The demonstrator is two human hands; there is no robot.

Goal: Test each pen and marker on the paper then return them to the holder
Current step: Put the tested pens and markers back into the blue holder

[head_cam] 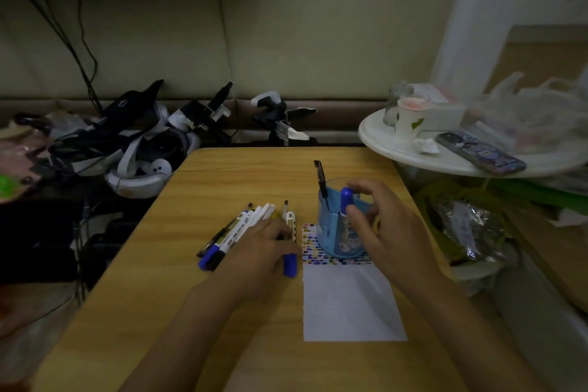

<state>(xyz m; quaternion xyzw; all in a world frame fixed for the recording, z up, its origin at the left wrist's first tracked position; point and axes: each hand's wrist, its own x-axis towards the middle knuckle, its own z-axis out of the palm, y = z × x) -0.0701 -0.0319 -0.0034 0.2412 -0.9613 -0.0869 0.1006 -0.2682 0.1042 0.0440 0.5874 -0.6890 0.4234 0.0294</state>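
Right hand: your right hand [378, 226] is at the blue pen holder [337, 232], fingers loosely curled, thumb and forefinger pinching a blue-capped marker [345, 200] that stands upright in it.
Left hand: your left hand [264, 248] rests on the row of pens and markers [241, 226] lying on the wooden table [222, 312], fingers curled over a marker with a blue cap [290, 264].
Holder: it stands on the patterned top edge of the white paper [350, 305]; a black pen [321, 180] leans out of it.
Side table: a phone [480, 153] and a paper cup [409, 118] sit on the round white table [394, 146] to your right.
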